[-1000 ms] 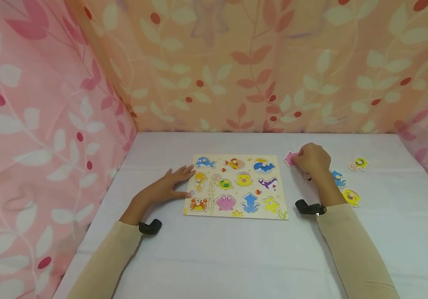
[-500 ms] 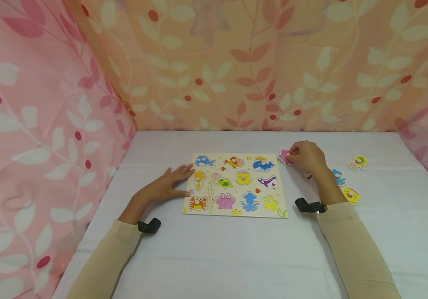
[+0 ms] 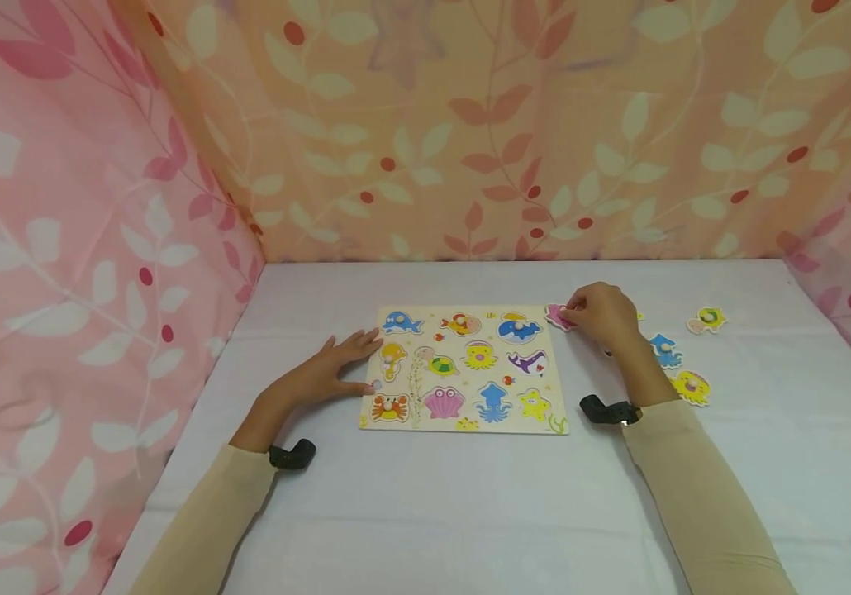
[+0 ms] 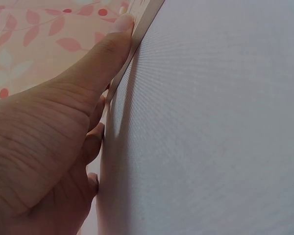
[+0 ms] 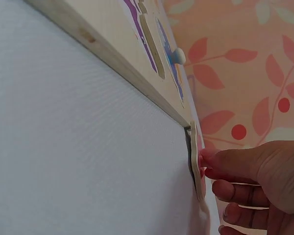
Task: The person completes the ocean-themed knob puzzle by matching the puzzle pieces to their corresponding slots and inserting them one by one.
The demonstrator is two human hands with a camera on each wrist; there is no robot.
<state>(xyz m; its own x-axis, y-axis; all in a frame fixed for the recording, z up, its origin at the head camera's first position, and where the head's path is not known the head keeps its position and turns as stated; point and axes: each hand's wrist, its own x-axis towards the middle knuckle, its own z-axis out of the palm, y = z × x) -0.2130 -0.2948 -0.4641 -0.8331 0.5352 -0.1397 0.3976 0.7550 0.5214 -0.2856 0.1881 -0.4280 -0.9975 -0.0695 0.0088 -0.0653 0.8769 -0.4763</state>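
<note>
A wooden peg-puzzle board (image 3: 511, 425) with sea-animal pictures lies in the middle of the table. My left hand (image 3: 321, 372) rests at its left edge, fingers spread, thumb touching the rim near the crab piece (image 3: 390, 408). By its small knob, my right hand (image 3: 604, 316) pinches a pink puzzle piece (image 3: 558, 317) right at the board's upper right edge. The right wrist view shows that pink piece (image 5: 196, 169) low over the cloth, touching or nearly touching the board's corner. Whale, fish, seahorse and crab pieces with knobs sit in the board; several other cutouts hold no piece.
Right of the board lie loose pieces: a blue squid (image 3: 665, 351), a yellow octopus (image 3: 690, 387) and a green turtle (image 3: 708, 320). Others are partly hidden behind the right hand. A white cloth (image 3: 425, 512) covers the table. Patterned curtains (image 3: 500, 132) stand behind and at the sides.
My right hand has moved left with the pink piece, from apart from the board to its right edge. More loose pieces show behind it. The left hand stays at the board.
</note>
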